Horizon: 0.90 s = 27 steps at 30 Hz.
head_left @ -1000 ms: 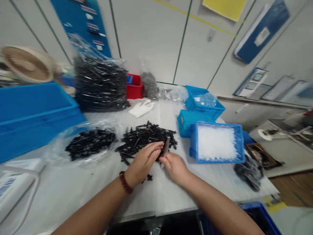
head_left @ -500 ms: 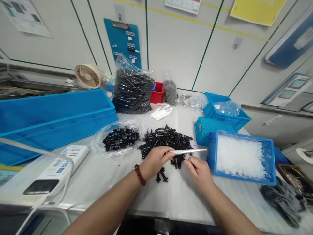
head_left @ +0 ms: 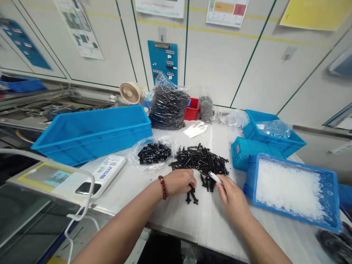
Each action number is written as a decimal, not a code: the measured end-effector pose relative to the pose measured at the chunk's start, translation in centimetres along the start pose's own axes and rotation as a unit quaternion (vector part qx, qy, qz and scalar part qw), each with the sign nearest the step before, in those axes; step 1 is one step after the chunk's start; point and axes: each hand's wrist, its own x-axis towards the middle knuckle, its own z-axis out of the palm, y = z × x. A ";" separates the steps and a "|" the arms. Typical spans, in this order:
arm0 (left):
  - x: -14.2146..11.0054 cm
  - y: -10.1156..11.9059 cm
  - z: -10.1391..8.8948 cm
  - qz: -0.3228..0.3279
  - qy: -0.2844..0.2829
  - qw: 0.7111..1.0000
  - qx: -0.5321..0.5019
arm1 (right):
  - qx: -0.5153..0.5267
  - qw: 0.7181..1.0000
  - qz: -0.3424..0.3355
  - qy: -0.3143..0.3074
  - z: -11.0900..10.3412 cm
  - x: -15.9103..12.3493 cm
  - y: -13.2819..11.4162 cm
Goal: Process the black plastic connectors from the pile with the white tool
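While right hand pinches white rod, its tip points up-left at black fasteners.
Fingers narrow on rod, long axis diagonal; left hand curled shut beside stray fasteners, near worktop front edge.

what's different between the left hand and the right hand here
The left hand wears a bead bracelet at the wrist, while the right hand has a bare wrist. The right hand pinches a white stick in its fingers, while the left hand shows no stick and lies against a few black parts. Both hands are bare, with no gloves.
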 end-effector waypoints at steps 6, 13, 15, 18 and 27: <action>0.6 0.0 1.6 -0.033 0.010 0.997 0.070 | 0.074 0.995 0.060 -0.027 -0.5 0.2 -0.5; 0.8 -0.4 2.1 -0.012 0.013 0.995 0.100 | 0.044 0.991 0.113 -0.059 -0.6 0.3 -0.5; 0.8 -0.3 2.1 -0.009 0.052 0.995 0.080 | 0.041 0.990 0.120 -0.063 -0.6 0.3 -0.4; 0.6 0.0 1.8 0.004 0.161 0.986 -0.030 | 0.042 0.988 0.130 -0.066 -0.6 0.4 -0.4; -0.1 0.4 1.6 0.053 0.228 0.946 -0.226 | 0.021 0.988 0.126 -0.091 -0.8 0.4 -0.6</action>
